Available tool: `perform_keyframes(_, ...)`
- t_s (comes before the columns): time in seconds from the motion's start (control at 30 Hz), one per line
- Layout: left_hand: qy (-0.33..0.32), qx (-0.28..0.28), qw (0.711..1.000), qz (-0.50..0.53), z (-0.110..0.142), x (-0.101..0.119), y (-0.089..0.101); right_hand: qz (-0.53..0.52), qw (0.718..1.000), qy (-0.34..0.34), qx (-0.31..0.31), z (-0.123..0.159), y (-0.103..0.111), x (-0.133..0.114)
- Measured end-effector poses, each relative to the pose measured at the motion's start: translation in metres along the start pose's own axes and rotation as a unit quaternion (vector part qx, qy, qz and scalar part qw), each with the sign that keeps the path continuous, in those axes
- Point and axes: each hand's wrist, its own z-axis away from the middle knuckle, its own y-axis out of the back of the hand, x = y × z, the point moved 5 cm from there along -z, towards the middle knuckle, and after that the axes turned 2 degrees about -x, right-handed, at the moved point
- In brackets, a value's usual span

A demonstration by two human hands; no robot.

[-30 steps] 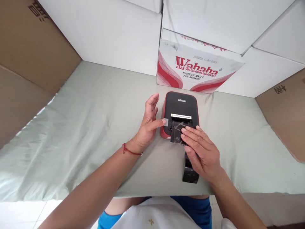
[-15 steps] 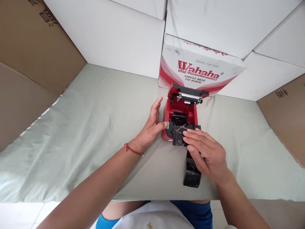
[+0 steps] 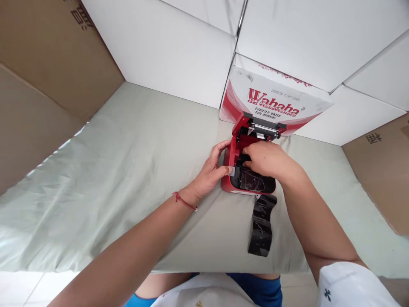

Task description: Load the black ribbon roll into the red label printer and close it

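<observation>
A small red and black label printer (image 3: 230, 182) stands on the cloth-covered table, its lid (image 3: 260, 126) swung up toward the back. My left hand (image 3: 213, 172) grips the printer's left side, thumb on the front corner. My right hand (image 3: 263, 157) reaches down into the open compartment, fingers curled and hidden inside, apparently on the black label roll. A strip of glossy black labels (image 3: 261, 226) runs out of the printer's front and lies on the cloth toward me.
A red and white Wahaha carton (image 3: 275, 104) stands just behind the printer. White boxes (image 3: 179, 55) wall the back, brown cardboard boxes (image 3: 41, 81) stand at the left and far right. Pale green cloth (image 3: 111, 170) covers the table; its near edge is close to my body.
The printer's lid went from closed to fully raised. My right hand left the label strip at the front and moved up into the open compartment. The left hand stayed on the printer's side.
</observation>
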Motion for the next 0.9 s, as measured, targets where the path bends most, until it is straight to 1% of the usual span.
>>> perform_keyframes(0.07, 0.002, 0.001, 1.0, 0.004, -0.001, 0.0, 0.001, 0.005, 1.0, -0.001, -0.002, 0.005, 0.002, 0.0)
perform_keyframes(0.13, 0.001, -0.001, 1.0, 0.004, -0.001, 0.0, 0.0, -0.013, 1.0, -0.006, 0.018, 0.026, 0.012, 0.005)
perform_keyframes(0.17, 0.0, -0.004, 1.0, 0.004, -0.001, 0.0, 0.0, -0.037, 0.999, -0.007, 0.038, 0.042, 0.018, 0.01)
perform_keyframes(0.23, 0.0, -0.004, 1.0, 0.007, -0.001, 0.001, 0.0, -0.123, 0.988, -0.006, 0.096, 0.08, 0.032, 0.028)
perform_keyframes(0.27, 0.002, -0.002, 1.0, 0.011, -0.001, 0.001, 0.0, -0.154, 0.982, -0.006, 0.111, 0.1, 0.036, 0.039)
perform_keyframes(0.3, 0.004, -0.001, 1.0, 0.014, -0.002, 0.001, 0.0, -0.175, 0.978, -0.015, 0.113, 0.119, 0.036, 0.053)
perform_keyframes(0.33, 0.005, 0.001, 1.0, 0.016, -0.002, 0.001, 0.0, -0.187, 0.977, -0.034, 0.1, 0.137, 0.032, 0.068)
perform_keyframes(0.4, 0.006, 0.001, 1.0, 0.017, -0.002, 0.001, 0.0, -0.197, 0.976, -0.072, 0.061, 0.165, 0.014, 0.097)
perform_keyframes(0.43, 0.006, 0.0, 1.0, 0.016, -0.002, 0.0, 0.0, -0.2, 0.976, -0.081, 0.042, 0.174, 0.002, 0.109)
perform_keyframes(0.47, 0.004, 0.0, 1.0, 0.015, -0.003, 0.0, 0.0, -0.204, 0.975, -0.087, 0.01, 0.181, -0.011, 0.118)
perform_keyframes(0.53, 0.0, 0.0, 1.0, 0.012, -0.003, -0.002, 0.001, -0.21, 0.972, -0.097, -0.05, 0.186, -0.039, 0.128)
perform_keyframes(0.57, -0.003, 0.0, 1.0, 0.011, -0.004, -0.003, 0.001, -0.209, 0.97, -0.105, -0.067, 0.185, -0.05, 0.129)
perform_keyframes(0.6, -0.005, 0.002, 1.0, 0.011, -0.004, -0.004, 0.002, -0.206, 0.969, -0.115, -0.07, 0.183, -0.059, 0.129)
perform_keyframes(0.67, -0.008, 0.004, 1.0, 0.012, -0.004, -0.004, 0.002, -0.196, 0.97, -0.136, -0.044, 0.177, -0.07, 0.123)
perform_keyframes(0.73, -0.008, 0.003, 1.0, 0.016, -0.004, -0.004, 0.002, -0.197, 0.97, -0.142, -0.005, 0.169, -0.074, 0.109)
perform_keyframes(0.8, -0.007, 0.002, 1.0, 0.022, -0.004, -0.003, 0.002, -0.222, 0.968, -0.112, 0.016, 0.159, -0.079, 0.089)
perform_keyframes(0.9, -0.002, 0.006, 1.0, 0.026, -0.004, -0.001, 0.001, -0.244, 0.969, -0.044, 0.011, 0.143, -0.087, 0.058)
